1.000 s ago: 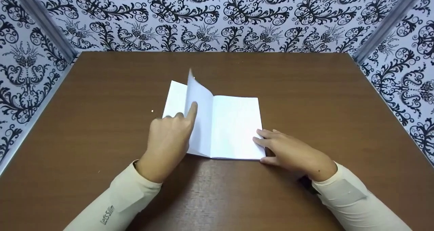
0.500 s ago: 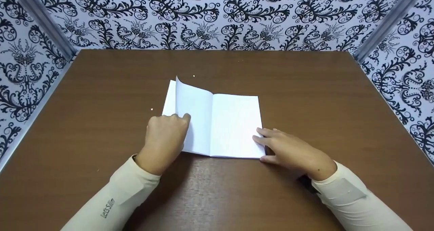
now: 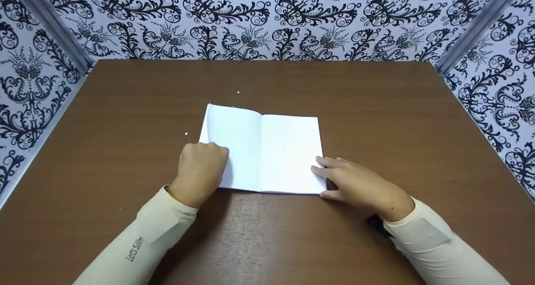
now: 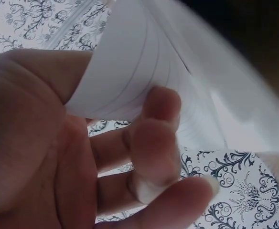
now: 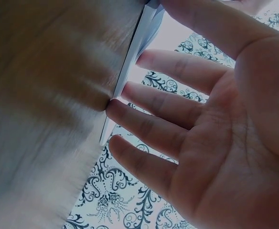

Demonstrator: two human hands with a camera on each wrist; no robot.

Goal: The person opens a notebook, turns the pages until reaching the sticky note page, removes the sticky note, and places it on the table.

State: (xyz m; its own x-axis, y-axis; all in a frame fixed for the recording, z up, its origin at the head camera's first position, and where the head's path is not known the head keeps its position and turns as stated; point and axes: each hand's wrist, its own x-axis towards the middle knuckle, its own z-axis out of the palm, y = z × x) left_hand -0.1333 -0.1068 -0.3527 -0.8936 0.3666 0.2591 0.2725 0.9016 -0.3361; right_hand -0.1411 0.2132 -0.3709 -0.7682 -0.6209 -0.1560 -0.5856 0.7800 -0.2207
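A white notebook (image 3: 289,151) lies spread on the wooden table, its right half flat. Its left leaf (image 3: 237,138) bows slightly up from the sheets below near the outer edge. My left hand (image 3: 201,170) is over that outer edge, pinching the leaf. In the left wrist view the ruled page (image 4: 123,67) passes between the thumb and the curled index finger. My right hand (image 3: 357,182) rests at the notebook's lower right edge, fingertips on the page margin. The right wrist view shows those fingers nearly straight against the notebook's edge (image 5: 129,62).
The brown table (image 3: 376,97) extends around the notebook. Small white specks (image 3: 186,133) lie left of and behind it. Walls with black-and-white scroll-patterned paper (image 3: 267,21) border the table at the back and sides.
The raised leaf has come down to the left, from nearly upright to almost flat. My left hand moved slightly left with it, its extended index finger now curled. The right hand stayed put.
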